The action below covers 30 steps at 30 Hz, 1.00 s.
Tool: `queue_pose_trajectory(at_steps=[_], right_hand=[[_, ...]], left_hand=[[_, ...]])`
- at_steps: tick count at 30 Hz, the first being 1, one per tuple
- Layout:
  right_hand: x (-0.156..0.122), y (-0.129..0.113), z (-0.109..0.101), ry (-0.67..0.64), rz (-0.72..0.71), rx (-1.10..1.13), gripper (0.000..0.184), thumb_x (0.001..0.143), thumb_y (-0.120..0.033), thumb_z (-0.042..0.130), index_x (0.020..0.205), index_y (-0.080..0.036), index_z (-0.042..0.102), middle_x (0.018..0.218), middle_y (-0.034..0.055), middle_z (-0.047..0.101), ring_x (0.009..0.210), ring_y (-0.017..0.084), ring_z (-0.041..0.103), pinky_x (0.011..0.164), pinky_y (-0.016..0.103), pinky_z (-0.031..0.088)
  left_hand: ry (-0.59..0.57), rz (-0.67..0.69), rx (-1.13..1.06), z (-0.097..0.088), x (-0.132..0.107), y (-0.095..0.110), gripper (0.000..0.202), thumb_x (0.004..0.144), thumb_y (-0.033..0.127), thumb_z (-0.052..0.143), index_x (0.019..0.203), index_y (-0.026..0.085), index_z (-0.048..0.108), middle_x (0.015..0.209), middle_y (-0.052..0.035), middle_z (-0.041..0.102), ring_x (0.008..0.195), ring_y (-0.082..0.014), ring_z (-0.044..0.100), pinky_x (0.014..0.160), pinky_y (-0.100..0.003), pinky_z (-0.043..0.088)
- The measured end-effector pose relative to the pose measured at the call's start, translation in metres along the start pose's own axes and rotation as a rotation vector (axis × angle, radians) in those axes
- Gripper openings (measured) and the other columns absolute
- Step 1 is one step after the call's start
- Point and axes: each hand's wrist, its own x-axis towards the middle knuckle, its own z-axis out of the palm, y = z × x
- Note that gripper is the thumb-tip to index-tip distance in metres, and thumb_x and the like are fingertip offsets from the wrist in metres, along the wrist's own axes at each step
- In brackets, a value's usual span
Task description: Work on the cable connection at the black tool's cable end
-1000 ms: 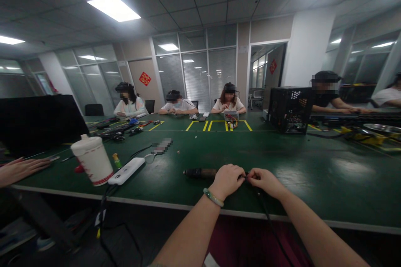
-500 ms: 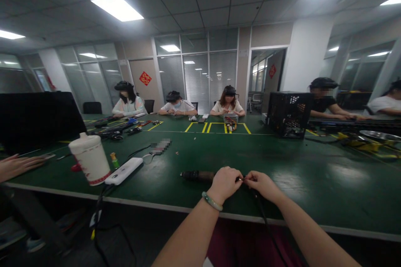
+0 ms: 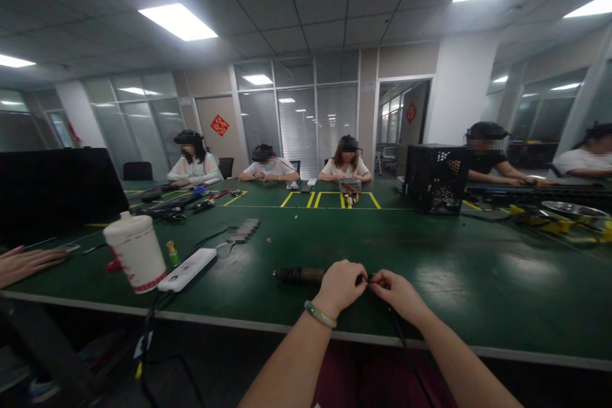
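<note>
An electric screwdriver point(image 3: 301, 275) with a brown body and black nose lies on the green table, its tip pointing left. My left hand point(image 3: 342, 284), a green bangle on its wrist, is closed over the rear end of the screwdriver. Against its fingertips, my right hand point(image 3: 389, 290) pinches the end of a black cable point(image 3: 400, 329). A small shiny metal bit shows between the two hands, too small to make out. From there the cable drops over the front edge of the table into my lap.
To the left stand a white cup point(image 3: 136, 255), a white power strip point(image 3: 189, 269) and a small green bottle point(image 3: 172, 253). A black computer case point(image 3: 436, 178) is at the right. Other people sit around the table point(image 3: 287, 252); a co-worker's hand point(image 3: 36, 262) rests at far left.
The view has shifted slightly. Both hands stay together at the rear of the screwdriver, with the fingertips barely moved.
</note>
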Motion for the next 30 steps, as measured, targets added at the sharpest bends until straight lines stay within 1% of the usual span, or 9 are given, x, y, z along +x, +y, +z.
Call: queue_pose_trajectory(at_steps=[3,12,22,25,30], right_hand=[[-0.002,-0.001,0.000,0.001,0.004,0.000,0.019,0.080,-0.036,0.059,0.087,-0.020,0.065,0.077,0.0015,0.070,0.070,0.018,0.064,0.062,0.025,0.043],[-0.001,0.002,-0.002,-0.018,-0.010,0.051,0.018,0.080,-0.035,0.058,0.083,-0.019,0.065,0.078,0.0017,0.071,0.073,0.018,0.064,0.064,0.025,0.044],[0.000,-0.001,0.000,0.017,0.035,0.032,0.014,0.079,-0.031,0.059,0.079,-0.018,0.064,0.071,0.0001,0.068,0.066,0.015,0.060,0.058,0.022,0.042],[0.005,-0.001,-0.001,-0.001,0.039,0.027,0.014,0.079,-0.031,0.060,0.079,-0.018,0.065,0.069,-0.0003,0.068,0.062,0.014,0.060,0.056,0.021,0.042],[0.013,-0.002,-0.002,-0.026,0.036,0.029,0.014,0.079,-0.031,0.062,0.075,-0.017,0.064,0.062,-0.0011,0.066,0.056,0.013,0.059,0.054,0.020,0.041]], left_hand=[[0.004,-0.004,-0.002,0.001,0.000,-0.001,0.011,0.085,0.030,0.059,0.092,0.023,0.063,0.089,-0.0014,0.064,0.090,-0.0191,0.055,0.081,-0.031,0.041],[0.011,-0.002,-0.004,0.002,-0.001,-0.001,0.011,0.085,0.031,0.059,0.091,0.022,0.063,0.088,-0.0018,0.064,0.089,-0.0194,0.055,0.082,-0.031,0.041],[-0.017,-0.010,0.010,-0.003,-0.001,0.004,0.009,0.085,0.027,0.060,0.091,0.022,0.063,0.090,-0.0026,0.064,0.091,-0.0195,0.057,0.083,-0.031,0.041],[-0.031,-0.018,0.008,-0.003,0.000,0.004,0.009,0.085,0.026,0.060,0.092,0.021,0.063,0.090,-0.0022,0.065,0.089,-0.0190,0.058,0.081,-0.030,0.041],[-0.009,-0.014,0.004,0.000,0.001,0.002,0.006,0.085,0.027,0.061,0.090,0.023,0.062,0.088,-0.0006,0.064,0.088,-0.0186,0.058,0.080,-0.029,0.040]])
